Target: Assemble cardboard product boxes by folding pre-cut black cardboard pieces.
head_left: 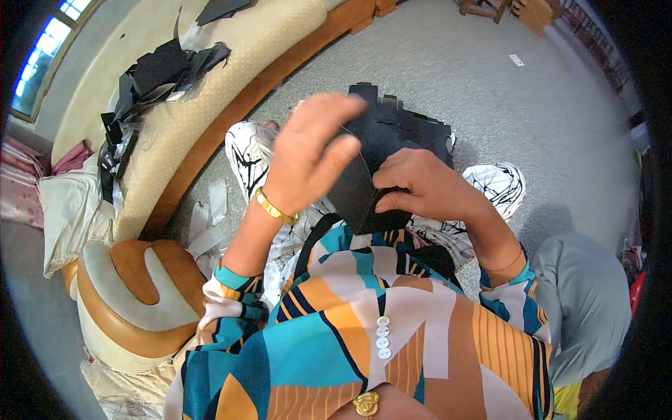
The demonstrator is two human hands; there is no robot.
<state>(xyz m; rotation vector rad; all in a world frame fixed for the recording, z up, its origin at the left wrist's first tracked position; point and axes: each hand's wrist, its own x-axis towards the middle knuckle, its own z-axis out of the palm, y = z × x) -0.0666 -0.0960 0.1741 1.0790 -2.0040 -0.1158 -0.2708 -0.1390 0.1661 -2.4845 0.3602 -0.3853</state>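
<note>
Black flat sheets with notched, stepped far edges lie over my lap, between my knees. They look like thin card or plastic; which one I cannot tell. My right hand pinches an edge of the black material between thumb and bent fingers, near a seam. Raised over the left side of the sheets is my left hand, slightly blurred, its thumb apart from the fingers and nothing seen in it. A gold-coloured bracelet circles that wrist.
On the long, beige-padded bench at the left lies a heap of black scraps. Pale torn strips are on the floor by my left leg. A brown-and-cream padded seat stands near left, a grey covered object near right.
</note>
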